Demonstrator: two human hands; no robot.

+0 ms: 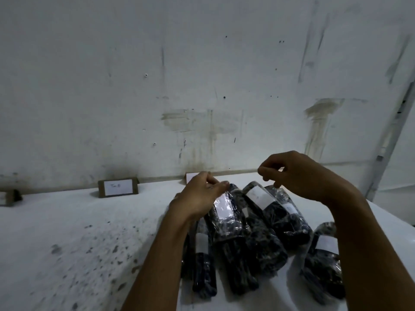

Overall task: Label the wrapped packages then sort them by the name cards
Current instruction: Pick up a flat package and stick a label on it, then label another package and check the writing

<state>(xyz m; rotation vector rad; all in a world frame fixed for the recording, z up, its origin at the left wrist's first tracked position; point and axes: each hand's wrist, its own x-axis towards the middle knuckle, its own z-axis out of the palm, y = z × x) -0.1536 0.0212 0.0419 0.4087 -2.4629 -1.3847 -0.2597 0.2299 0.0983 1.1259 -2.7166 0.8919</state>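
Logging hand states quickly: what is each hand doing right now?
Left hand: fingers pinch the top end of a wrapped package.
Right hand: fingers curled in a pinch; what it holds cannot be told.

On the bench [67,232], a cluster of wrapped packages [242,241] lies side by side toward its right part, their far ends pointing at the wall [202,75] behind the bench. One more package [323,261] lies apart at the right of the cluster. Along the back edge a name card [118,187] stands left of the cluster; a second card [191,176] stands just behind the cluster, and a third card [10,197] is at the far left.
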